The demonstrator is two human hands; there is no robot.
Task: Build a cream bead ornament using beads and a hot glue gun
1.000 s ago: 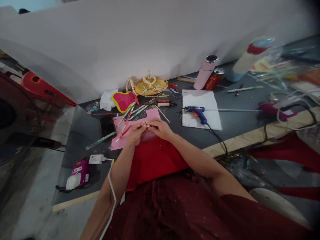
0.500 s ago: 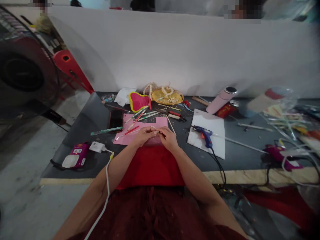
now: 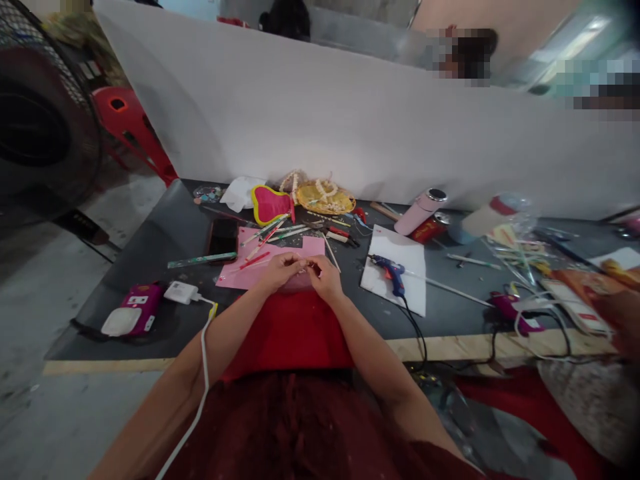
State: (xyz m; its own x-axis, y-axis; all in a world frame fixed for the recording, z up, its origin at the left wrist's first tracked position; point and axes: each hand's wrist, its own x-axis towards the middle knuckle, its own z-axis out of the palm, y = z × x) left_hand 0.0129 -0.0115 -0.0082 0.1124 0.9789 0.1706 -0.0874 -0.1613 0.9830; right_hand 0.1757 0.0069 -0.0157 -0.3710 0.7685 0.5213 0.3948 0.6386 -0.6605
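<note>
My left hand (image 3: 281, 270) and my right hand (image 3: 325, 275) meet fingertip to fingertip above the near edge of a pink sheet (image 3: 234, 270). Both are closed in a pinch, and whatever lies between the fingers is too small to make out. Red cloth (image 3: 290, 333) spreads just below them. Thin patterned sticks (image 3: 265, 240) rest on the sheet to the left of my hands. A blue glue gun (image 3: 393, 272) lies on white paper (image 3: 413, 288) to the right.
Behind the hands sit a yellow basket (image 3: 345, 203) and a pink heart-like tray (image 3: 270, 205). A pink flask (image 3: 421, 210) leans at the back right. Purple power sockets (image 3: 145, 303) with a white charger (image 3: 181, 292) are at left. A fan (image 3: 35, 127) stands far left.
The view has turned to the right, so the table's things sit further left. A person's arm now shows at the right edge. My hands remain together in nearly the same pose.
</note>
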